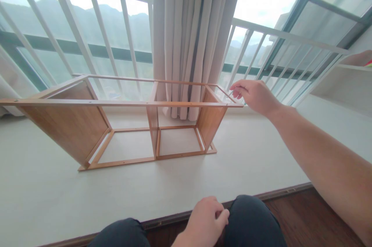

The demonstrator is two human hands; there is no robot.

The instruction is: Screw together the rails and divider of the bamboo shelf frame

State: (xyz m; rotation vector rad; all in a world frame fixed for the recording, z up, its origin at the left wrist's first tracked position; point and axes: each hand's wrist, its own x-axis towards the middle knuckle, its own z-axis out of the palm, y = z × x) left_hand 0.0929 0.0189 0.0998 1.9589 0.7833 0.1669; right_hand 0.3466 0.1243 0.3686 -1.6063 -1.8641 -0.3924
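Observation:
A wooden shelf frame lies on its side on the white ledge, with three wooden panels joined between its upper and lower rails. At the frame's right end, my right hand is closed in a pinch just above the upper rail. Between its fingertips is a thin metal piece, too small to tell its kind. My left hand rests low between my knees, its fingers curled closed. Whatever it may hold is hidden.
The pale ledge ends in a dark edge strip near my knees. Behind the frame hang grey curtains, flanked by white railings and windows. A white shelf unit stands at right.

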